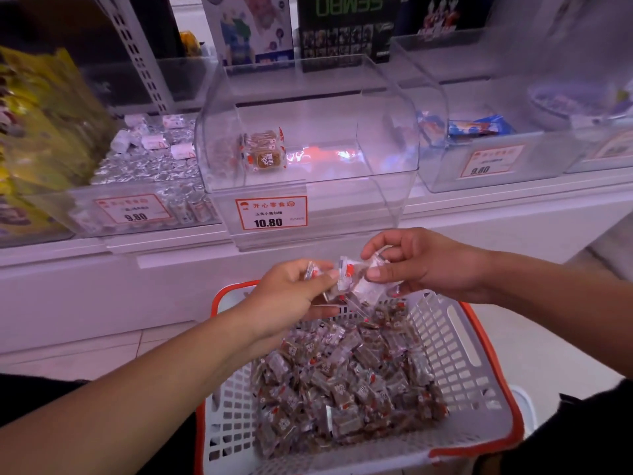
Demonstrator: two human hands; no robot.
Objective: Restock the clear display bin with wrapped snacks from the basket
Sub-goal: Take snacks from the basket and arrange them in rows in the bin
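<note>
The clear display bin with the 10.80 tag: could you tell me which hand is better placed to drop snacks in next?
Probably the right hand: it grips wrapped snacks, sits higher and is nearer the clear plastic display bin than the left hand.

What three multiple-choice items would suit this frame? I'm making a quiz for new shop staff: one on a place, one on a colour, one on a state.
1. Where is the basket?
A. On the shelf
B. Below the hands, in front of the shelf
C. Inside the bin

2. What colour is the basket's rim?
A. Orange
B. Green
C. Black

3. How full is the middle bin?
A. Heaped
B. Half full
C. Nearly empty

Answers:
1 B: it sits low, under the left hand and right hand, which hold snacks over it.
2 A: an orange band edges the white mesh.
3 C: only a few snacks lie on the bin's left side, above the 10.80 tag.
</note>
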